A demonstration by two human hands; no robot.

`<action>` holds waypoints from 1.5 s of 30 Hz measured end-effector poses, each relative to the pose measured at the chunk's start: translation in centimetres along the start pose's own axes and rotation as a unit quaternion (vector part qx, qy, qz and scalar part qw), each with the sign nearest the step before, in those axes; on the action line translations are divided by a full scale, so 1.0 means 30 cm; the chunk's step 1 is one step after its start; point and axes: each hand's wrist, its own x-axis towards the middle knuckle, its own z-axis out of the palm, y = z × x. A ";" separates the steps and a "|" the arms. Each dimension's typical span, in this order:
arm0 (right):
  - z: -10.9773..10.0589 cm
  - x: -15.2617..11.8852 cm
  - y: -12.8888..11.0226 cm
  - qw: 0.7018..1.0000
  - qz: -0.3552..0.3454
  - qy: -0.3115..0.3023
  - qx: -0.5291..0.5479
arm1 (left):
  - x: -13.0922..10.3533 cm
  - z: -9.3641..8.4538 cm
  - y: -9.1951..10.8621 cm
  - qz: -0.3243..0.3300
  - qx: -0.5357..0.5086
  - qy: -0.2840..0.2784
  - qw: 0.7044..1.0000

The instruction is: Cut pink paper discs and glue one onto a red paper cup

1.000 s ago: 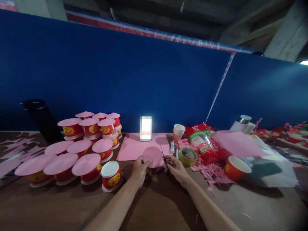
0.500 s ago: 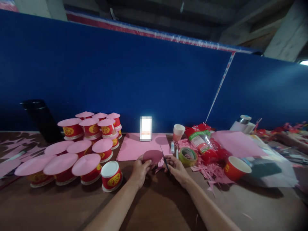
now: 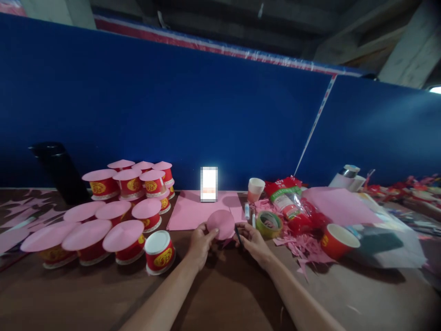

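Observation:
Between my two hands is a round piece of pink paper, pinched at its left edge by my left hand. My right hand is closed on dark scissors at the disc's right edge; their blades are mostly hidden. Behind the disc lie pink sheets on the table. To the left, an upturned red cup with a white base stands without a paper top, beside several red cups topped with pink paper cones.
A black bottle stands at the back left. A lit phone leans at the blue partition. Rightward are a pale cup, a tape roll, pink scraps, a red bag and a red cup.
The pink disc has tilted up and shows more of its face. The scissor blades, seen before pointing up past its right edge, are now mostly out of sight. Both hands stay nearly in place.

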 end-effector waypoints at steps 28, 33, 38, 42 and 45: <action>-0.001 0.001 0.005 1.000 -0.006 0.000 0.000 | 0.009 -0.006 -0.008 0.027 -0.022 -0.003 0.999; 0.005 0.001 -0.002 1.000 -0.007 -0.001 0.012 | 0.011 -0.010 -0.009 0.024 -0.028 0.004 0.999; 0.004 0.000 -0.001 1.000 0.002 0.006 0.004 | 0.007 -0.003 -0.002 0.021 -0.027 0.009 0.999; -0.001 0.000 0.007 1.000 -0.004 0.005 0.011 | 0.004 0.002 0.003 0.012 -0.026 0.005 1.000; -0.001 0.000 0.006 1.000 -0.004 0.001 0.013 | 0.002 0.003 0.005 0.008 -0.027 0.008 1.000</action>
